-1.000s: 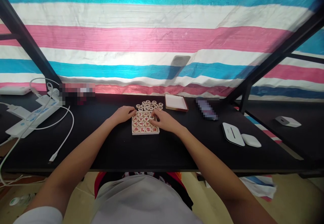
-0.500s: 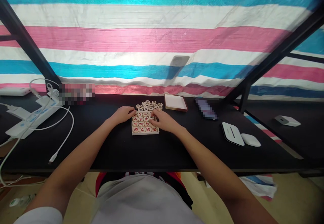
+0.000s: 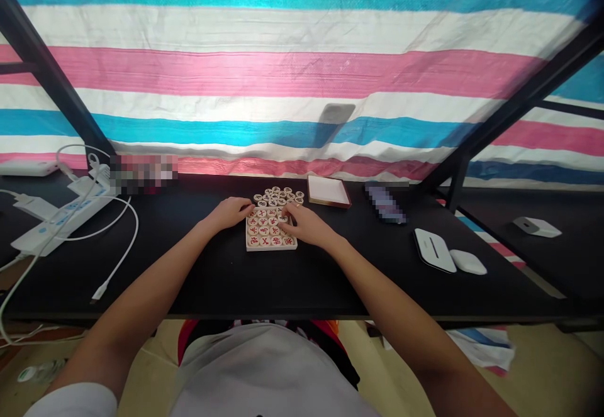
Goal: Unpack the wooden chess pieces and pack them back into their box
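A shallow wooden tray (image 3: 271,248) on the black desk holds several round wooden chess pieces (image 3: 264,231) with red characters. A loose pile of similar pieces (image 3: 276,197) lies just behind it. My left hand (image 3: 229,211) rests curled at the tray's back left corner, fingertips on its edge. My right hand (image 3: 303,224) lies over the tray's right side, fingers pinched on a piece (image 3: 283,219) in the upper rows.
An empty white-lined tray lid (image 3: 329,190) sits behind right. A power strip (image 3: 56,219) with white cables (image 3: 116,260) is at the left. White devices (image 3: 434,250) lie at the right, another (image 3: 536,226) on the neighbouring desk. A striped tarp (image 3: 302,71) hangs behind.
My right hand's fingers have shifted slightly over the tray's upper right rows. The left hand has stayed put.
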The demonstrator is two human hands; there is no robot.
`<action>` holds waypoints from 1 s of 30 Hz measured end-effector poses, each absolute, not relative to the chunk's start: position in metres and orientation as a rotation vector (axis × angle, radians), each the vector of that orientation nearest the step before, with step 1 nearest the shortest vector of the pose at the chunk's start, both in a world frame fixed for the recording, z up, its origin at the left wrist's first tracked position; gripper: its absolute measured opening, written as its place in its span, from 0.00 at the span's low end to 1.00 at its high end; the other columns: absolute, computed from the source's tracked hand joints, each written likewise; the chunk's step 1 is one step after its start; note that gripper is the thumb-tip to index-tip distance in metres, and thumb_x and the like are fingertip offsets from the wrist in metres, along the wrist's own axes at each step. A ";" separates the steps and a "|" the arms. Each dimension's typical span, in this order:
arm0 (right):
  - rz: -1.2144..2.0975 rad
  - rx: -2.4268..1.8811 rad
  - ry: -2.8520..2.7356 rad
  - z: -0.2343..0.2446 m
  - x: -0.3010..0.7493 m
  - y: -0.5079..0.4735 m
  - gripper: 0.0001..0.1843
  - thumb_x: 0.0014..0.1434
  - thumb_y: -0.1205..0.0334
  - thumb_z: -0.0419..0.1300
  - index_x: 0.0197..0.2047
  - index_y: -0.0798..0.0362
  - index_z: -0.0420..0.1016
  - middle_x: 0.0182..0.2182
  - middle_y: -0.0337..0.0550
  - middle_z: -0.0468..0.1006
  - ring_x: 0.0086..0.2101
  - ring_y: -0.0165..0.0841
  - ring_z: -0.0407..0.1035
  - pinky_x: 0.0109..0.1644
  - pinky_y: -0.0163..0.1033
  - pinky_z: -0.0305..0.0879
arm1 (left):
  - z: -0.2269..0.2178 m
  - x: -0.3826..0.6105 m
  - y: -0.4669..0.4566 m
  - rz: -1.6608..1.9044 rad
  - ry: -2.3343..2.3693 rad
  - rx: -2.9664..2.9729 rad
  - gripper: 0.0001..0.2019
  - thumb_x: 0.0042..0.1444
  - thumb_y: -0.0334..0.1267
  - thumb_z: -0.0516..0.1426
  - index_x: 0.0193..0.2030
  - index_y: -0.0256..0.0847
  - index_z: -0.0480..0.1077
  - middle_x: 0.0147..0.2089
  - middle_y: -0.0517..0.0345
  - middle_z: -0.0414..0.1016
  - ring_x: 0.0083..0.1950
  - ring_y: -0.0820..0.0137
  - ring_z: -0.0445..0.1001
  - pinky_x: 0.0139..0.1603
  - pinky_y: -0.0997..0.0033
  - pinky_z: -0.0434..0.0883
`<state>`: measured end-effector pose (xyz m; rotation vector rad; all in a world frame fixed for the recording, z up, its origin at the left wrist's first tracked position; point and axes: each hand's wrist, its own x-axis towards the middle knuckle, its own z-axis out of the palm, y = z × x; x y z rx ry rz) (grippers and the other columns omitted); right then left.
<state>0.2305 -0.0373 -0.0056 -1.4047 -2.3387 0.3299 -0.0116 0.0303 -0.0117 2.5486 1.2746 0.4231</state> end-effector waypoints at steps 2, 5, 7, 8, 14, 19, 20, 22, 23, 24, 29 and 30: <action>0.336 -1.414 -2.332 -0.004 0.230 -0.038 0.08 0.57 0.57 0.57 0.38 0.51 0.64 0.32 0.40 0.69 0.32 0.33 0.63 0.35 0.36 0.56 | -0.011 -0.011 0.030 0.418 1.282 2.541 0.18 0.60 0.47 0.45 0.34 0.42 0.73 0.34 0.56 0.76 0.34 0.67 0.72 0.33 0.72 0.61; 0.355 -1.403 -2.309 -0.001 0.231 -0.038 0.08 0.56 0.58 0.57 0.38 0.51 0.64 0.30 0.38 0.68 0.30 0.32 0.63 0.34 0.35 0.56 | -0.011 -0.011 0.030 0.417 1.284 2.544 0.19 0.60 0.47 0.45 0.34 0.41 0.73 0.34 0.56 0.76 0.34 0.67 0.71 0.32 0.72 0.61; 0.364 -1.389 -2.294 0.001 0.231 -0.038 0.08 0.56 0.58 0.58 0.38 0.51 0.64 0.29 0.37 0.68 0.30 0.31 0.63 0.34 0.35 0.55 | -0.012 -0.011 0.031 0.419 1.280 2.553 0.19 0.61 0.47 0.45 0.33 0.41 0.73 0.33 0.56 0.76 0.34 0.67 0.71 0.32 0.72 0.60; 0.367 -1.383 -2.291 0.001 0.231 -0.038 0.09 0.56 0.59 0.58 0.38 0.51 0.64 0.29 0.37 0.68 0.29 0.31 0.63 0.34 0.35 0.55 | -0.013 -0.012 0.032 0.418 1.278 2.555 0.19 0.61 0.48 0.45 0.33 0.41 0.73 0.33 0.56 0.76 0.33 0.68 0.71 0.32 0.72 0.60; 0.361 -1.370 -2.328 -0.002 0.232 -0.038 0.09 0.55 0.59 0.58 0.39 0.51 0.64 0.29 0.37 0.68 0.30 0.31 0.62 0.34 0.35 0.55 | -0.013 -0.012 0.032 0.414 1.273 2.547 0.19 0.61 0.47 0.45 0.34 0.41 0.73 0.33 0.57 0.76 0.33 0.68 0.71 0.31 0.72 0.60; 0.326 -1.378 -2.346 -0.003 0.233 -0.037 0.09 0.56 0.57 0.58 0.38 0.51 0.65 0.32 0.39 0.68 0.31 0.32 0.63 0.36 0.36 0.57 | -0.012 -0.011 0.031 0.418 1.274 2.548 0.19 0.61 0.47 0.45 0.33 0.41 0.73 0.33 0.56 0.76 0.34 0.68 0.71 0.32 0.72 0.60; 0.323 -1.379 -2.344 -0.004 0.233 -0.037 0.09 0.57 0.56 0.58 0.38 0.51 0.65 0.33 0.40 0.68 0.32 0.32 0.63 0.37 0.36 0.57 | -0.012 -0.011 0.031 0.417 1.277 2.546 0.19 0.61 0.48 0.45 0.33 0.41 0.73 0.33 0.56 0.76 0.33 0.68 0.71 0.31 0.72 0.60; 0.306 -1.373 -2.328 -0.004 0.233 -0.036 0.10 0.58 0.54 0.57 0.38 0.52 0.65 0.34 0.40 0.69 0.32 0.32 0.64 0.38 0.37 0.59 | -0.012 -0.011 0.031 0.415 1.278 2.545 0.19 0.61 0.48 0.45 0.33 0.41 0.73 0.32 0.56 0.76 0.33 0.68 0.71 0.31 0.72 0.59; 0.294 -1.368 -2.312 -0.004 0.233 -0.036 0.10 0.59 0.54 0.56 0.38 0.52 0.66 0.34 0.41 0.69 0.33 0.33 0.64 0.39 0.38 0.59 | -0.013 -0.012 0.032 0.414 1.277 2.547 0.19 0.61 0.48 0.45 0.33 0.41 0.73 0.32 0.56 0.75 0.33 0.68 0.71 0.31 0.72 0.59; 0.278 -1.364 -2.289 -0.005 0.233 -0.034 0.09 0.61 0.54 0.54 0.38 0.52 0.66 0.35 0.42 0.69 0.34 0.33 0.65 0.40 0.38 0.60 | -0.013 -0.012 0.032 0.414 1.276 2.548 0.19 0.61 0.47 0.45 0.33 0.41 0.72 0.32 0.57 0.75 0.33 0.68 0.70 0.31 0.72 0.59; 0.162 -1.361 -2.142 -0.016 0.241 -0.022 0.13 0.65 0.66 0.44 0.43 0.53 0.69 0.41 0.49 0.70 0.42 0.38 0.66 0.48 0.43 0.62 | -0.014 -0.013 0.034 0.416 1.265 2.538 0.19 0.61 0.49 0.45 0.33 0.41 0.72 0.33 0.56 0.76 0.34 0.67 0.70 0.31 0.72 0.58; 0.145 -1.365 -2.147 -0.020 0.244 -0.019 0.14 0.64 0.68 0.44 0.45 0.53 0.69 0.42 0.50 0.70 0.43 0.38 0.66 0.49 0.44 0.63 | -0.014 -0.013 0.034 0.418 1.261 2.537 0.19 0.61 0.49 0.45 0.33 0.41 0.72 0.33 0.56 0.76 0.33 0.67 0.70 0.31 0.72 0.58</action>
